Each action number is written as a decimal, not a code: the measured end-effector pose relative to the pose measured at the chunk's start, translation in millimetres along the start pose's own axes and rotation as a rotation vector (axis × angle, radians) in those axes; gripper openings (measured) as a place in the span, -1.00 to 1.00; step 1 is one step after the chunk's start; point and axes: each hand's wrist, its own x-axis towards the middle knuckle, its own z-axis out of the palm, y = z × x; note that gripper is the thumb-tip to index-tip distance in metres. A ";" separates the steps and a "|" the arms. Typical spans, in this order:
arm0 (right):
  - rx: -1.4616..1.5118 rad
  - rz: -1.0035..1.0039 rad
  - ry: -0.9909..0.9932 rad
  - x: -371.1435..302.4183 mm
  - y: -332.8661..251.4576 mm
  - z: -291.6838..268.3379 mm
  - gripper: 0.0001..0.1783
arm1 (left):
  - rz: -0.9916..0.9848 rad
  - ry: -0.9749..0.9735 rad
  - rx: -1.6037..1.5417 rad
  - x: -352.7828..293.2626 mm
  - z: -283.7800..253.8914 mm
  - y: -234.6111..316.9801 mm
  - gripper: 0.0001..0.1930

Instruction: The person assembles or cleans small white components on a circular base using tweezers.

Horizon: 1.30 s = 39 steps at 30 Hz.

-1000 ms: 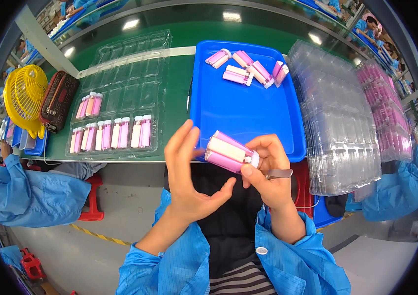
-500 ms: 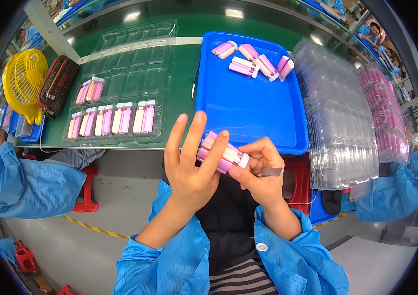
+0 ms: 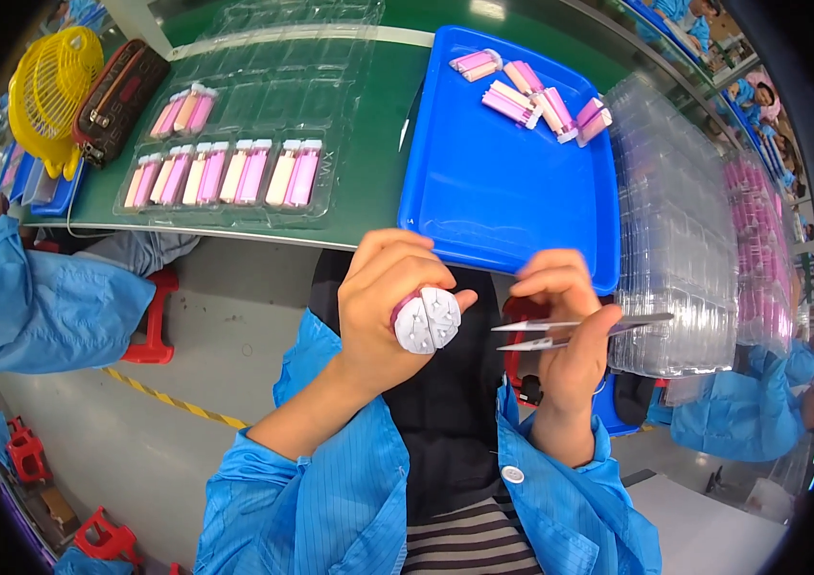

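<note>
My left hand (image 3: 375, 292) is closed around a bundle of pink parts, its round white grooved end (image 3: 414, 328) facing up at me, split across the middle by a seam. The rest of the bundle is hidden inside my fingers. To the right, my right hand (image 3: 570, 359) grips metal tweezers (image 3: 644, 322), whose two tips are apart and point left toward the bundle without touching it. Its fingers are slightly blurred. Beyond both hands is a blue tray (image 3: 512, 206), with several pink-and-cream parts (image 3: 510, 103) at its far end.
On the green bench (image 3: 373, 144) at left lies a clear blister tray (image 3: 268, 213) holding several pink-and-cream parts (image 3: 294, 172). A yellow fan (image 3: 54, 91) and a dark pouch (image 3: 121, 101) stand farther left. Right of the blue tray rises a stack of clear trays (image 3: 675, 249). Co-workers sit on both sides.
My left hand has turned and wrapped round the bundle, so its white end now faces up. My right hand has let go of the bundle and moved right, bringing the tweezers round. The view has shifted.
</note>
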 end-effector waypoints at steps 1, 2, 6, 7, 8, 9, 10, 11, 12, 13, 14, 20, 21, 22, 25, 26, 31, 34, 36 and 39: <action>-0.049 0.040 0.007 0.6 0.3 -5.1 -0.19 | -0.016 -0.010 -0.022 0.5 -2.3 0.8 -0.73; -0.098 0.080 0.013 1.0 0.9 -11.6 -0.19 | -0.033 -0.019 -0.044 0.0 -4.6 1.6 -0.74; 0.469 0.202 -0.014 4.8 1.0 -15.1 -0.40 | -0.124 -0.047 0.044 -1.9 -12.5 8.1 -0.74; 0.506 0.144 -0.089 8.4 -1.4 -15.5 -0.54 | -0.160 -0.059 -0.036 -3.1 -12.4 6.5 -0.73; 0.505 0.150 -0.094 9.5 -6.4 -14.6 -0.54 | -0.166 -0.055 -0.036 -4.1 -12.2 4.3 -0.73; 0.423 0.141 -0.126 10.4 -11.9 -13.2 -0.58 | -0.204 -0.124 -0.137 -5.4 -12.2 1.8 -0.73; 0.341 0.131 -0.157 10.7 -16.7 -11.5 -0.60 | -0.242 -0.192 -0.240 -7.8 -12.0 -0.6 -0.73; 0.399 0.137 -0.134 9.5 -20.3 -8.0 -0.65 | -0.286 -0.203 -0.339 -12.6 -9.2 -3.7 -0.73; 0.396 0.141 -0.134 9.0 -19.2 -4.0 -0.65 | -0.290 -0.202 -0.342 -12.3 -10.1 -1.4 -0.73; 0.403 0.048 -0.181 8.8 -17.2 1.1 -0.68 | -0.391 -0.299 -0.418 -10.5 -12.6 2.8 -0.73; 0.409 -0.045 -0.228 8.1 -16.1 5.4 -0.72 | -0.491 -0.397 -0.494 -10.1 -13.7 4.9 -0.73; 0.033 -0.150 -0.398 23.0 -21.8 13.3 -0.82 | -0.509 -0.499 -0.532 -8.1 -18.3 3.0 -0.73; 0.022 -0.145 -0.426 24.5 -21.9 13.0 -0.82 | -0.503 -0.534 -0.507 -8.3 -19.4 2.5 -0.73; 0.011 -0.140 -0.453 25.7 -21.9 13.0 -0.82 | -0.505 -0.530 -0.509 -9.3 -18.9 2.2 -0.73; 0.021 -0.135 -0.486 27.8 -21.3 13.9 -0.82 | -0.497 -0.524 -0.527 -11.6 -17.0 1.7 -0.74; 0.020 -0.132 -0.488 28.5 -21.4 13.7 -0.82 | -0.496 -0.539 -0.542 -11.2 -17.4 1.5 -0.74; 0.081 -0.096 -0.518 28.8 -19.4 12.3 -0.82 | -0.507 -0.585 -0.589 -11.2 -18.4 -0.8 -0.73; 0.068 -0.103 -0.500 28.0 -16.5 12.7 -0.83 | -0.511 -0.619 -0.562 -10.4 -19.4 -1.0 -0.72; 0.077 -0.087 -0.487 26.4 -16.3 12.8 -0.83 | -0.544 -0.617 -0.579 -10.4 -19.8 -0.6 -0.71; 0.084 -0.079 -0.469 24.9 -15.4 12.9 -0.83 | -0.540 -0.614 -0.584 -11.5 -19.0 -1.1 -0.71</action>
